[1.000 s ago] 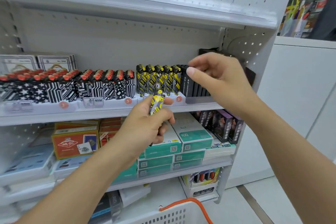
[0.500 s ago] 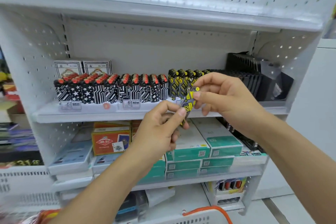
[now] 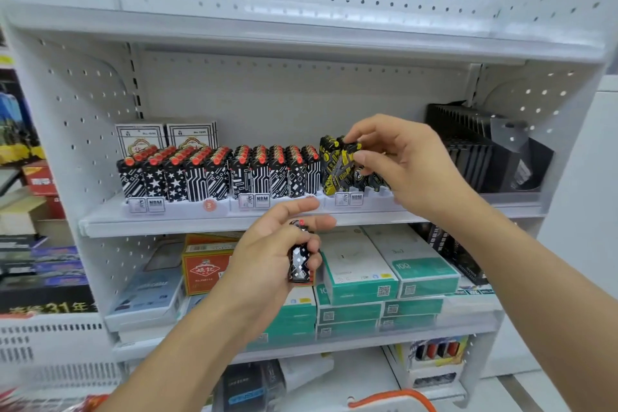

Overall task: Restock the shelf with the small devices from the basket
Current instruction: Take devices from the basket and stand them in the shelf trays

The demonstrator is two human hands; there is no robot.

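Observation:
My right hand (image 3: 404, 160) pinches a yellow-and-black lighter (image 3: 347, 160), tilted, at the yellow-and-black row (image 3: 329, 164) on the middle shelf (image 3: 167, 224). My left hand (image 3: 271, 254) is lower, in front of the shelf edge, and grips a black-and-white lighter with a red top (image 3: 300, 254) upright. Rows of black-and-white red-topped lighters (image 3: 217, 174) fill display trays to the left. The basket (image 3: 394, 403) shows only its orange handle and white rim at the bottom edge.
Black packs (image 3: 468, 147) stand at the shelf's right end, card boxes (image 3: 167, 135) behind the lighters. Teal boxes (image 3: 388, 274) and an orange box (image 3: 204, 264) lie on the shelf below. A white crate (image 3: 50, 344) sits at the lower left.
My right hand took the yellow-and-black lighter from the left hand and carried it up to the yellow row. My left hand now shows a black-and-white lighter. The view swung left.

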